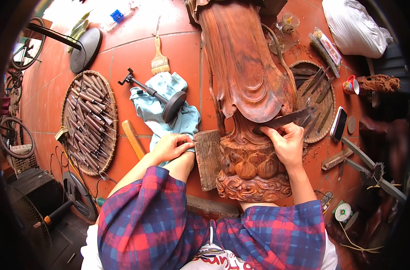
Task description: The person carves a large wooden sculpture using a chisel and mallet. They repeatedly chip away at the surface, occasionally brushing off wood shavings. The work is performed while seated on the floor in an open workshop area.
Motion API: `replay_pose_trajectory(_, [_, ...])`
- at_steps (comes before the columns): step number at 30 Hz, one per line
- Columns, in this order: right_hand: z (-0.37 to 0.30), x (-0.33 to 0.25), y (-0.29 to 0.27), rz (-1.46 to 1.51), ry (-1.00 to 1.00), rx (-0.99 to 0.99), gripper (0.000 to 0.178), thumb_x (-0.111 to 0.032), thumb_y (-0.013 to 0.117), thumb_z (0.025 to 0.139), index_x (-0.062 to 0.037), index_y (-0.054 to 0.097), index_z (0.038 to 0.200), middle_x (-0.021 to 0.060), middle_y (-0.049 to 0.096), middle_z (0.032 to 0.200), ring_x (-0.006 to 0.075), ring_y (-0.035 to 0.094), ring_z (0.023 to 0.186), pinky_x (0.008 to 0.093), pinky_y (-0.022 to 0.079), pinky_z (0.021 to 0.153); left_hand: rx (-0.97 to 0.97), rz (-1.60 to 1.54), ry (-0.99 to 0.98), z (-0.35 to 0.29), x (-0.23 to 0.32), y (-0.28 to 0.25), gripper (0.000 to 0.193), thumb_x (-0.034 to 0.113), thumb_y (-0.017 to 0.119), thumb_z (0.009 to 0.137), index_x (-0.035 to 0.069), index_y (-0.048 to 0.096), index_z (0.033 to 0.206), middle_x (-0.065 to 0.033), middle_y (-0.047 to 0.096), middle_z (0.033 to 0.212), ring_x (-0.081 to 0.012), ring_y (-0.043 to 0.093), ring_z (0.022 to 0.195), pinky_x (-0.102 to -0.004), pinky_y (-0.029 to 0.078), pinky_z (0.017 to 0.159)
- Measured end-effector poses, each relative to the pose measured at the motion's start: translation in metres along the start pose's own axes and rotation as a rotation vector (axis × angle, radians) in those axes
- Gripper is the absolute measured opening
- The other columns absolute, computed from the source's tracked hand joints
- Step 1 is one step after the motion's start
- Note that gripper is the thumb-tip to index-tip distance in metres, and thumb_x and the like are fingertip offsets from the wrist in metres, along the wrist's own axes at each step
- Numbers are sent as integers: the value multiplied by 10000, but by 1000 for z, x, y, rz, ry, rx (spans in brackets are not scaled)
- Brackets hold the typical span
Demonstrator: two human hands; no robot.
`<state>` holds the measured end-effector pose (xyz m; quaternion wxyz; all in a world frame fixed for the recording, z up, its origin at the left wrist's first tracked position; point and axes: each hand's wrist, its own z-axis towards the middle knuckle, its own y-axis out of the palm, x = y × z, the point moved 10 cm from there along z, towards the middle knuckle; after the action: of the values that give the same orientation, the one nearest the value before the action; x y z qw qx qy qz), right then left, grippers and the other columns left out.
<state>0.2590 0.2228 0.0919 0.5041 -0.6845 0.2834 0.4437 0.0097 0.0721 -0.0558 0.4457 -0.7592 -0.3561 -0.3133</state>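
Observation:
A carved reddish-brown wooden piece (pixel 243 58) stretches away in front of me, with petal shapes and scrollwork on its near end. My right hand (pixel 286 141) pinches a dark flat file (pixel 290 118), which lies across the narrow neck under the carving's scalloped lip. The file's near tip reaches into that recess. On my bent left knee rests my left hand (pixel 172 147), its fingers curled together and nothing visible in them. Beside it, a rough wooden block (pixel 207 159) stands against the carving's left side, and a light blue cloth (pixel 162 90) spreads ahead of the knee.
Left, a round woven tray (pixel 111 130) holds several wood-handled carving tools. A black stand (pixel 172 105) lies on the cloth, near a brush (pixel 160 60) and a wooden handle (pixel 132 138). To the right are a basket (pixel 329 94) of files, a phone (pixel 338 123) and a cup (pixel 350 85).

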Motion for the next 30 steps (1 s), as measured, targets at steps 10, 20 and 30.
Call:
replay_pose_trajectory(10, [1,-1,2,-64,-5,-9,49,0,707,779,30,713,818,52,686,690,58,583,619,230,454,570,23,-18,16,1,4,-3,173,248,635,876,83,682,903,-106,627,652,-219,590,544,-329,432,516])
replay_pose_trajectory(20, [-1,-11,4,-112,-63,-8,56,15,701,773,45,696,820,79,655,648,62,569,594,249,436,549,24,23,49,2,3,-2,168,244,640,882,92,690,929,-86,624,661,-164,549,539,-306,426,528])
replay_pose_trajectory(30, [-6,0,-3,205,25,-36,75,17,688,820,23,694,894,34,667,837,70,578,754,216,461,672,24,30,50,1,6,-2,181,247,639,879,77,681,924,-103,619,659,-184,558,547,-316,430,535])
